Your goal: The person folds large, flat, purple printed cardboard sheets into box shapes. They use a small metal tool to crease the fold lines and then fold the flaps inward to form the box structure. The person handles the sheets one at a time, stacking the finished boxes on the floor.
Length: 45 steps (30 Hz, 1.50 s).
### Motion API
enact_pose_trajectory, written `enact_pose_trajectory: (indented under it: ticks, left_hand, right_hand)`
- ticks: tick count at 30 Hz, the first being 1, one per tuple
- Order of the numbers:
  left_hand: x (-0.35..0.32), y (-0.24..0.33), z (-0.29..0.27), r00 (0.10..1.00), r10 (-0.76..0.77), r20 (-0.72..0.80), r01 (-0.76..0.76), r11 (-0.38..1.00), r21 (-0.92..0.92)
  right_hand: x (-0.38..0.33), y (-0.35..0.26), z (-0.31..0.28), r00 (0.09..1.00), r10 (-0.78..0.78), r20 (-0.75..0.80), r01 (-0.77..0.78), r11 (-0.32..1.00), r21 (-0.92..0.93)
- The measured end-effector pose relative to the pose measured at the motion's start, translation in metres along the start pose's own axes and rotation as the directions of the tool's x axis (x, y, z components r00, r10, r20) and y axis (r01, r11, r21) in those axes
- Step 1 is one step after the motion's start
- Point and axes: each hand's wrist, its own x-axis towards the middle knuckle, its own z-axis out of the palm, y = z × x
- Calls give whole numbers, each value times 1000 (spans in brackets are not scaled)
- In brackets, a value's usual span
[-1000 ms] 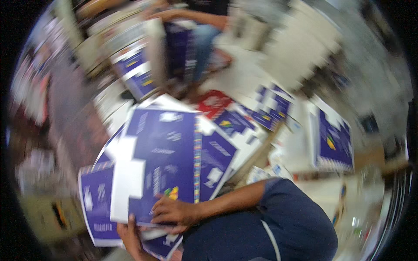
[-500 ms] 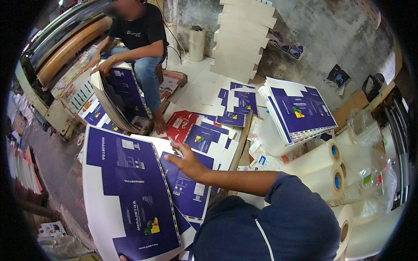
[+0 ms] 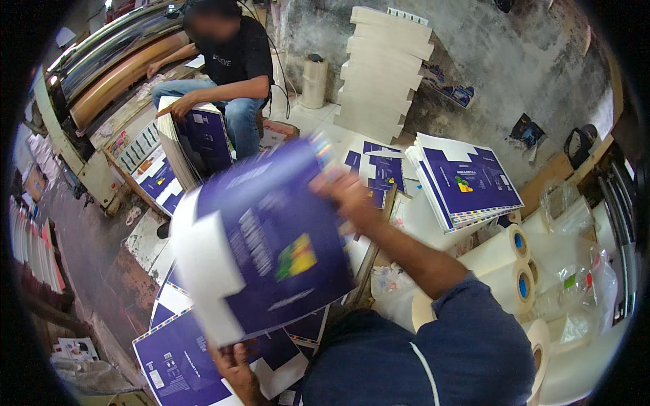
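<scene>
A large purple-and-white printed sheet (image 3: 291, 223), blurred by motion, is raised and curved in front of me. My right hand (image 3: 345, 196) grips its upper right edge, by the strip of colour patches. At its lower edge is my left hand (image 3: 237, 369), with the fingers closed on the sheet. Underneath, another purple printed sheet (image 3: 172, 358) lies at the lower left, next to the left hand. More printed sheets are partly hidden behind the raised one.
At the right stands a stack of printed sheets (image 3: 467, 169), beside several plastic film rolls (image 3: 497, 247). A tall stack of pale sheets (image 3: 379, 74) is by the wall. A co-worker (image 3: 237, 61) sits at the upper left holding a sheet stack (image 3: 196, 135), near a roller machine (image 3: 122, 74).
The sheet at the left has been lifted and swung right. My right hand has moved up and right and now grips its edge. The co-worker's one hand has moved toward the rollers.
</scene>
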Motion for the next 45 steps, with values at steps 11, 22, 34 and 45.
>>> enact_pose_trajectory:
  ticks: [11,22,34,45]
  left_hand:
    - [3,5,-10,991,76,-110,-42,959,279]
    - [16,11,-47,937,339,-88,-200,725,659]
    - [-70,12,-145,479,499,-722,536,485,691]
    - [-111,13,-164,342,146,-929,29,986,165]
  right_hand:
    - [-17,-33,-333,291,42,-956,386,909,158]
    - [-101,92,-501,169,-310,-936,-905,327,-272]
    - [60,-1,-162,620,-753,-220,198,422,-885]
    - [13,63,187,755,-440,487,554,824,-115]
